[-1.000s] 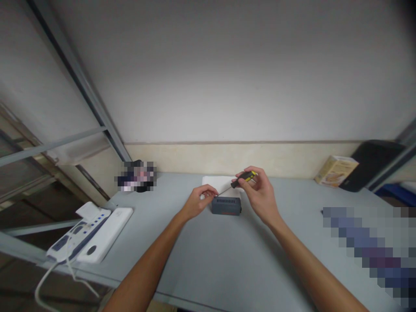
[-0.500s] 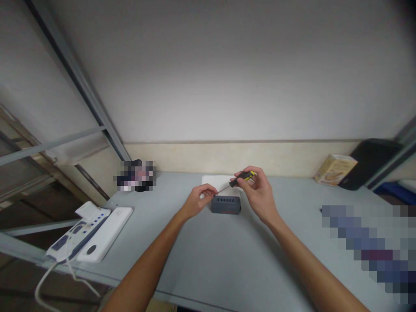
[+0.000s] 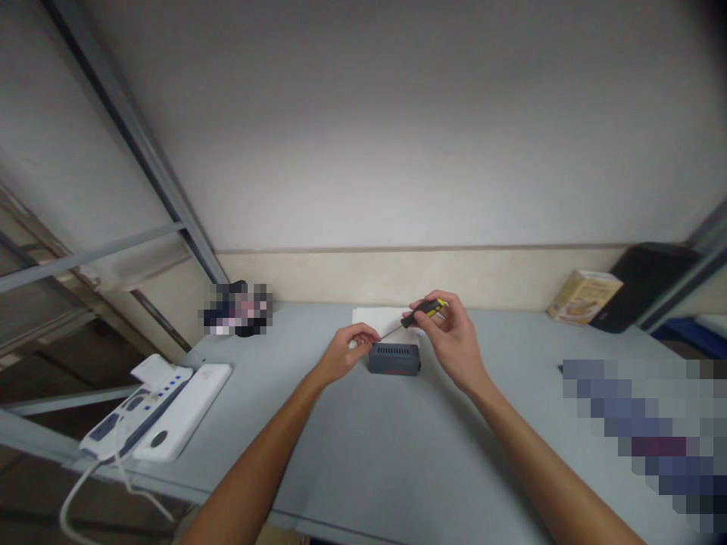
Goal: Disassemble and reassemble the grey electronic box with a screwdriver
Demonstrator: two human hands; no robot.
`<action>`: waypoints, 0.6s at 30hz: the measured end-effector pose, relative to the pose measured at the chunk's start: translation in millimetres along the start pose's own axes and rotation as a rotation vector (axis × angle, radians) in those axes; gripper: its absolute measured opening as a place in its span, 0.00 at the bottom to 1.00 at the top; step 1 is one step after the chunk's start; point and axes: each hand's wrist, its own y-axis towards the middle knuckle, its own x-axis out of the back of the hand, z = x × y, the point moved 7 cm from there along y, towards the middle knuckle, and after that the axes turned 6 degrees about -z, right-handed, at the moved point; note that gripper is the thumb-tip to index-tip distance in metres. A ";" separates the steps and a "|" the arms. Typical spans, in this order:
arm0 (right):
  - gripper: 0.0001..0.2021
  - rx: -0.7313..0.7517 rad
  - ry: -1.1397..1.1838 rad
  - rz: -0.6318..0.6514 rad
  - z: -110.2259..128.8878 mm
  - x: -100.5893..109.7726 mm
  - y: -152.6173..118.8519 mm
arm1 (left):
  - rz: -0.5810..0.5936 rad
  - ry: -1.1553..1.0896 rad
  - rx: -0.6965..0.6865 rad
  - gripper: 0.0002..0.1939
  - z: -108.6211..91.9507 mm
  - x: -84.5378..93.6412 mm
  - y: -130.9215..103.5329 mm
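Two hands close together: with the right hand [image 3: 457, 344] closed around the screwdriver [image 3: 421, 312], hold the shaft steady and press lightly; brace with the left hand [image 3: 341, 354], half-curled, hold unclear, by the far left corner of the grey box [image 3: 394, 361], mid-table [image 3: 363, 446].

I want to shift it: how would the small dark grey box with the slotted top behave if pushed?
The dark grey slotted box looks stiff, given its straight edges and flat faces. Lying long and low on the flat grey tabletop, it would probably slide rather than roll or tip.
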 end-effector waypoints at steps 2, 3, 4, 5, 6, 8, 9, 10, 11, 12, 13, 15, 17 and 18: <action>0.17 0.006 -0.006 -0.001 1.0 -0.7 -0.5 | 0.000 0.001 -0.002 0.12 -0.2 0.2 -0.1; 0.17 0.010 -0.009 0.000 1.4 -1.1 -0.8 | 0.000 0.004 -0.005 0.12 -0.3 0.3 -0.1; 0.16 0.012 -0.011 0.003 1.6 -1.6 -1.1 | -0.001 0.007 -0.007 0.12 -0.4 0.4 -0.1; 0.16 0.014 -0.011 0.007 1.7 -2.1 -1.3 | -0.002 0.009 -0.008 0.12 -0.5 0.4 -0.1; 0.16 0.014 -0.009 0.010 1.7 -2.3 -1.5 | -0.002 0.010 -0.008 0.12 -0.7 0.3 -0.1; 0.17 0.013 -0.006 0.013 1.7 -2.5 -1.4 | 0.000 0.009 -0.010 0.12 -1.3 0.0 -0.1; 0.17 0.012 -0.007 0.013 1.7 -2.3 -1.3 | 0.000 0.008 -0.012 0.11 -1.8 -0.1 -0.1; 0.17 0.013 -0.010 0.010 1.9 -2.0 -1.1 | 0.001 0.009 -0.014 0.11 -2.4 -0.2 -0.2; 0.17 0.015 -0.014 0.007 2.3 -1.7 -0.9 | 0.001 0.011 -0.016 0.11 -3.0 -0.3 -0.2; 0.17 0.017 -0.017 0.004 2.6 -1.4 -0.7 | 0.001 0.013 -0.018 0.11 -3.5 -0.3 -0.3; 0.17 0.020 -0.018 0.000 3.0 -1.1 -0.6 | 0.000 0.016 -0.019 0.11 -3.9 -0.2 -0.4; 0.17 0.021 -0.017 -0.005 3.2 -0.8 -0.5 | 0.000 0.021 -0.021 0.11 -4.6 -0.2 -0.5; 0.17 0.017 -0.013 -0.001 2.5 -1.1 -0.6 | -0.003 0.019 -0.023 0.11 -5.2 -0.2 -0.6; 0.17 0.015 -0.012 0.003 2.0 -1.3 -0.7 | -0.004 0.017 -0.022 0.11 -5.3 -0.2 -0.6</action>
